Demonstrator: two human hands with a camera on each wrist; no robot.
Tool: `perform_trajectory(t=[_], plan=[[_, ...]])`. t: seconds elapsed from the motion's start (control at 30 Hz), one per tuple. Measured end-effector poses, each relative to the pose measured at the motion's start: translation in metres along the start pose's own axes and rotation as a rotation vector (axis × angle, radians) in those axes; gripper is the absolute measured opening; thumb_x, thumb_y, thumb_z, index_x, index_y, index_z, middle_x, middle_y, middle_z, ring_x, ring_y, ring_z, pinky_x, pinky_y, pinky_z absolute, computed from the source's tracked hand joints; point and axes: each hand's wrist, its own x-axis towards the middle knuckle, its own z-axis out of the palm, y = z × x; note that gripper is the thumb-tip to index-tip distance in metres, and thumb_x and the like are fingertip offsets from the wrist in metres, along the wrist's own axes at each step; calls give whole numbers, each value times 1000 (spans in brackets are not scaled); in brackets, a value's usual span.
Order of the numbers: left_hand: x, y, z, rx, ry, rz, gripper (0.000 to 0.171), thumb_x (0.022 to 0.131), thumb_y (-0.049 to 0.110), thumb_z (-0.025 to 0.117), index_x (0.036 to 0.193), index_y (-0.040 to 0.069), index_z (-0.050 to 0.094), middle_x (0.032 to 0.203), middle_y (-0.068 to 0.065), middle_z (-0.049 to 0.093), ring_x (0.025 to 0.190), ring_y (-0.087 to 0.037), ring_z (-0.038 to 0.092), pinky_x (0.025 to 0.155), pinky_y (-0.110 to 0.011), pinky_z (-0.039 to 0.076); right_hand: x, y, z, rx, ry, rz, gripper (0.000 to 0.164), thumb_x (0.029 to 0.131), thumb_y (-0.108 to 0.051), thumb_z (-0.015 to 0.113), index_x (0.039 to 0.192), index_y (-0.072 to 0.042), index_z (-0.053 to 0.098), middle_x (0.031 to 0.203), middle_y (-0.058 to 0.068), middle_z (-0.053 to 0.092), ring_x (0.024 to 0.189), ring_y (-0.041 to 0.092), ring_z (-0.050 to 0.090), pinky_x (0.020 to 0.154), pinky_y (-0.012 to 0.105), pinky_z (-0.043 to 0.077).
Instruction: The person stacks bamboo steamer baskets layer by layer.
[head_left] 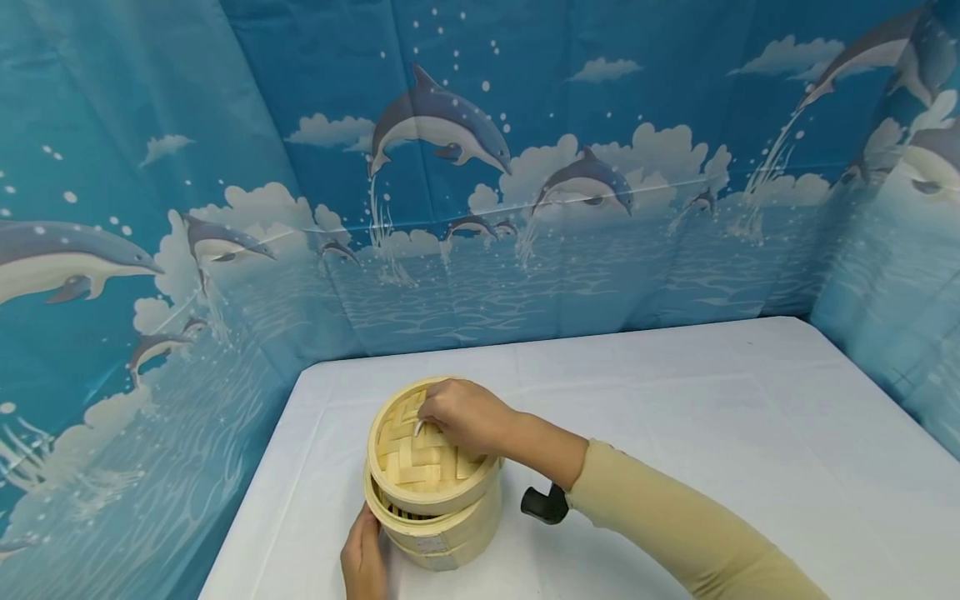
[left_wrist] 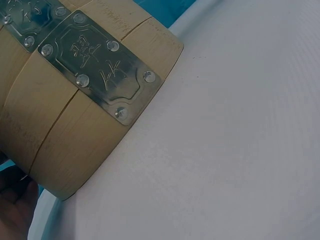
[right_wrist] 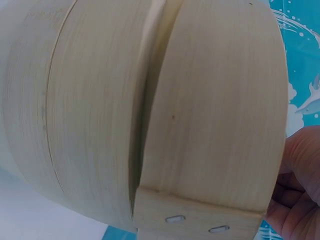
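Note:
A round bamboo steamer (head_left: 472,533) stands on the white table, its tiers stacked. Its woven lid (head_left: 420,471) sits tilted and off-centre on top, with a gap at the front left showing dark slats inside. My right hand (head_left: 467,412) pinches the pale loop handle (head_left: 418,427) at the lid's middle. Against the steamer's left side, my left hand (head_left: 363,554) rests with its fingers along the wall; part of it is hidden. The left wrist view shows riveted metal plates (left_wrist: 100,67) on the tiers. Two staples (right_wrist: 175,219) show on the lid's rim in the right wrist view.
The white tablecloth (head_left: 675,400) stretches away to the right. Blue dolphin-print curtains (head_left: 465,283) hang behind and at both sides of the table. A black device (head_left: 545,504) hangs under my right wrist, close to the steamer.

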Motion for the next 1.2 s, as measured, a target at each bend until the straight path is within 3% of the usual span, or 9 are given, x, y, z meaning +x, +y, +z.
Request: perform_trajectory(t=[0.17, 0.33, 0.5, 0.63, 0.97, 1.1, 1.2], plan=[[1, -6, 2, -10, 16, 36, 44, 103, 17, 27, 127, -16, 41, 131, -29, 43, 122, -36, 41, 92, -8, 36, 2, -3, 1, -5, -1, 1, 13, 86, -1, 62, 92, -6, 72, 86, 2, 66, 83, 12, 62, 79, 17, 49], [1, -5, 2, -6, 23, 54, 41, 102, 13, 28, 125, -17, 43, 130, -30, 43, 120, -38, 42, 95, -18, 40, 3, -4, 4, -1, 15, -8, 12, 86, 0, 63, 90, -7, 72, 84, 1, 66, 82, 11, 62, 76, 15, 49], [0, -1, 0, -1, 3, 32, 39, 102, 12, 29, 126, -15, 43, 130, -28, 44, 120, -37, 42, 90, -7, 36, 4, -7, 6, 21, 6, 0, 14, 86, 1, 62, 91, -6, 72, 86, 2, 67, 84, 11, 62, 76, 13, 49], [0, -1, -1, 3, -3, 33, 39, 102, 12, 29, 126, -15, 42, 130, -28, 44, 120, -37, 42, 89, -5, 35, 5, -9, 7, 21, 2, -3, 13, 86, 0, 62, 92, -6, 72, 86, 2, 66, 85, 11, 62, 77, 13, 49], [0, -1, -1, 35, -8, 8, 42, 102, 15, 28, 127, -15, 42, 131, -29, 43, 120, -38, 42, 94, -29, 41, 6, -16, 9, -36, -16, -5, 13, 86, -2, 62, 90, -8, 73, 83, -1, 65, 82, 8, 61, 75, 13, 48], [0, -1, -1, 36, -4, 10, 42, 102, 16, 27, 127, -15, 42, 131, -29, 43, 120, -37, 42, 93, -16, 40, 5, -16, 11, -53, -13, -6, 13, 86, -1, 63, 91, -7, 73, 84, 0, 65, 83, 8, 61, 76, 14, 48], [0, -1, -1, 39, -1, 8, 43, 102, 16, 27, 126, -16, 41, 130, -30, 43, 120, -38, 42, 94, -20, 41, 3, -16, 10, -44, -9, 2, 13, 86, -2, 63, 93, -7, 72, 85, 1, 65, 83, 9, 61, 78, 15, 48]])
